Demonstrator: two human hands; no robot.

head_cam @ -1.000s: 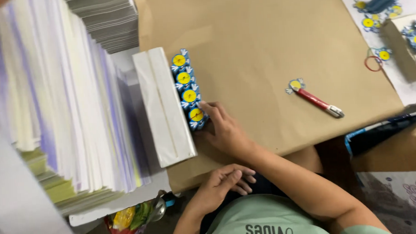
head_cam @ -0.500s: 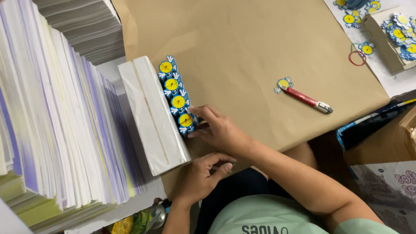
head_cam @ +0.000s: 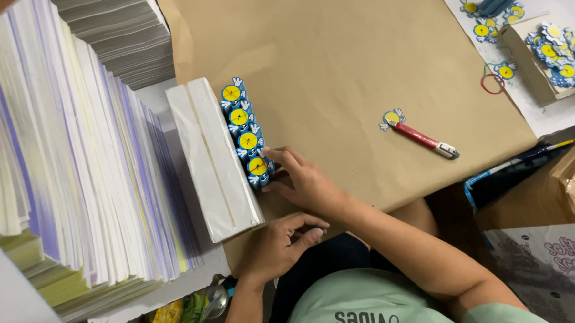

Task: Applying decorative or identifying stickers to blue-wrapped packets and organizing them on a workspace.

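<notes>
The blue bundle [head_cam: 246,134], a row of items with yellow discs, lies on brown paper [head_cam: 335,69] against a white block [head_cam: 213,158]. The right hand [head_cam: 304,183] touches its near end with loosely spread fingers, gripping nothing. The left hand [head_cam: 281,242] rests curled at the table edge beside the block, holding nothing. A red pen [head_cam: 422,136] lies well apart. Paper stacks [head_cam: 68,171] stand left.

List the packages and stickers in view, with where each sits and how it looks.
Row of blue-and-yellow round stickers: against the white block, right hand touching.
White rectangular paper-wrapped block: on the brown sheet's left edge.
Open cardboard box of similar stickers: top right.
Single sticker on a red pen: mid-sheet.
</notes>
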